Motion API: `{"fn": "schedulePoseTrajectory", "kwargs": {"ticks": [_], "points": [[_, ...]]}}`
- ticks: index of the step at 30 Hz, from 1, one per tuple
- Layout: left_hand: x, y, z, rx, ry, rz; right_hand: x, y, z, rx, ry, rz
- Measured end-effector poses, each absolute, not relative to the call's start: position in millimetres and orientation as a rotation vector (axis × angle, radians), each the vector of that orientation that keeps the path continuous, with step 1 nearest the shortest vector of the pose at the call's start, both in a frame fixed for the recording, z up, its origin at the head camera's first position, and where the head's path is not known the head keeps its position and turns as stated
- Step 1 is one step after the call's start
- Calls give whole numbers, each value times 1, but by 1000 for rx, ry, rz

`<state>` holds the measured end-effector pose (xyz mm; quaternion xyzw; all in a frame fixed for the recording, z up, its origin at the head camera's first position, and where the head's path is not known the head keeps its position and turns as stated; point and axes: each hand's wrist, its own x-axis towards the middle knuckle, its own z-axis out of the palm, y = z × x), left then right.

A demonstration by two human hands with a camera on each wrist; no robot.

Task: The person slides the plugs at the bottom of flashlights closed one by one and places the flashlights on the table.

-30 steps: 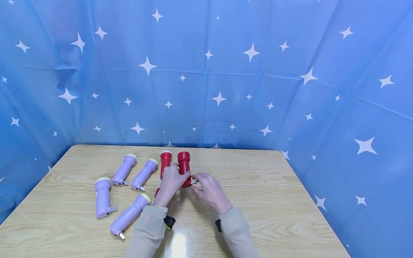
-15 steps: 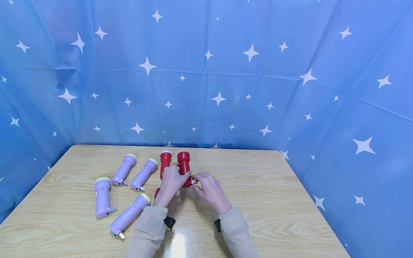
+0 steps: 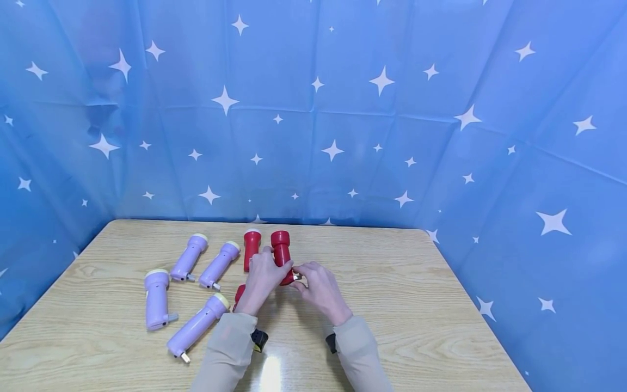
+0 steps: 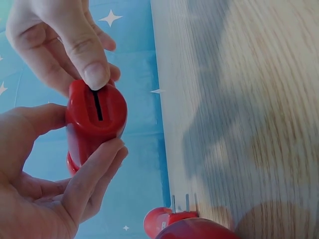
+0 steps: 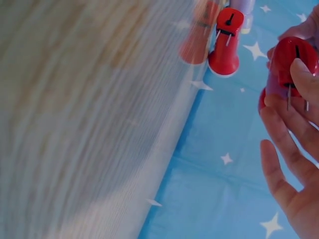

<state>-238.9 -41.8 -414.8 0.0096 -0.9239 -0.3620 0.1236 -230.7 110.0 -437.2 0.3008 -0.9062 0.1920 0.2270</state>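
Observation:
My left hand grips the barrel of a red flashlight near its base, with the head pointing away from me. At its base end, my right hand pinches the fold-out plug between thumb and fingers. The left wrist view shows the base's black slot with the right thumb over one end. Two metal prongs stick out beside the right thumb in the right wrist view. A second red flashlight lies just left of the held one.
A third red flashlight lies partly hidden behind the left wrist. Several purple flashlights with plugs folded out lie on the left of the wooden table. A blue star-patterned curtain hangs behind the table.
My left hand and the held flashlight have shifted very slightly right, uncovering a little more of the red flashlight by the left wrist. Both hands keep the same hold.

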Motion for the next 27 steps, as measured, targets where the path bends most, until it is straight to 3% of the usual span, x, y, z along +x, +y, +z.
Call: {"fn": "schedulePoseTrajectory", "kwargs": {"ticks": [27], "points": [[-237,-39,-412,57,-2692,-1076,-232,106,-442,819,-2430,405]]}}
